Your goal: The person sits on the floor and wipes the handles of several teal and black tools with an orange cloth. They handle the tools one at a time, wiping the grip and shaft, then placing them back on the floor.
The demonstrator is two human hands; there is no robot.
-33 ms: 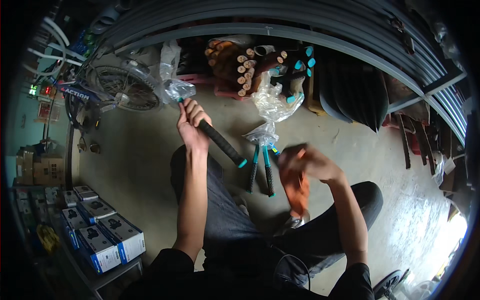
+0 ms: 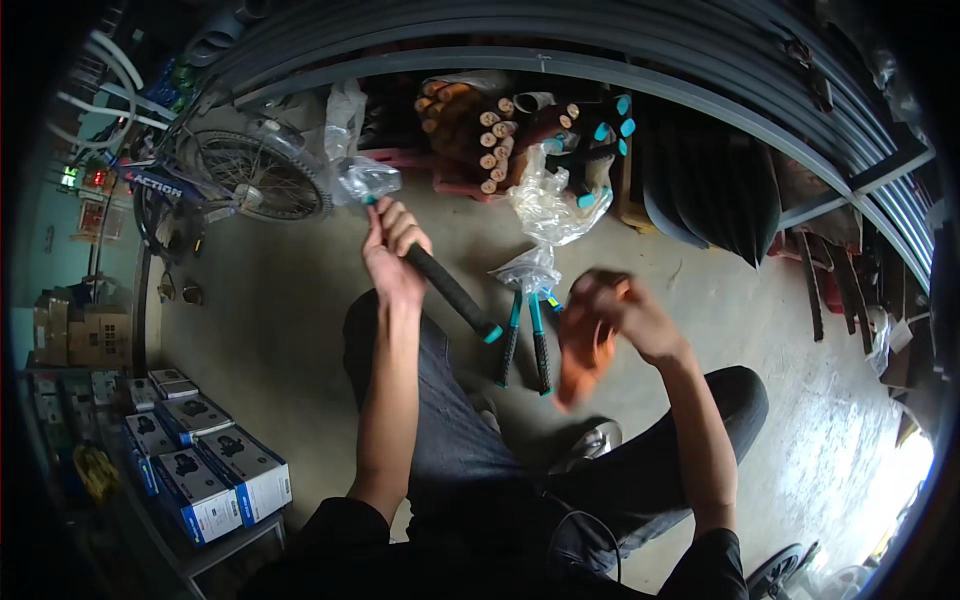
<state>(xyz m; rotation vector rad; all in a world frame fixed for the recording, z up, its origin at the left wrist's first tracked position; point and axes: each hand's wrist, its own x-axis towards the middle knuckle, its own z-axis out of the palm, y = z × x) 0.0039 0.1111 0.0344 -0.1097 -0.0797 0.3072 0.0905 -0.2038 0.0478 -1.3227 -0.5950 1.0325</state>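
Note:
My left hand (image 2: 395,250) is closed round a hammer-like tool with a black grip (image 2: 450,292) and teal ends. Clear plastic (image 2: 368,180) wraps the tool's head, so its shape is hidden. My right hand (image 2: 632,312), smeared by motion, grips a crumpled orange cloth (image 2: 588,358) with a dark patch on top. The cloth hangs in the air above the floor, apart from the tool. Between my hands, two similar tools with teal and black handles (image 2: 539,345) lie on the floor, their heads under a clear plastic bag (image 2: 528,270).
Wooden and teal handle ends (image 2: 492,150) poke out of a red crate below a grey metal rack (image 2: 540,62). A bicycle (image 2: 245,185) stands at the far left, dark shovel blades (image 2: 710,180) at the far right. Printed boxes (image 2: 205,455) are stacked at my left.
The orange cloth has swung, its lower end moving left and up, away from my shoe. My left hand keeps its hold on the tool. The whole view has shifted slightly.

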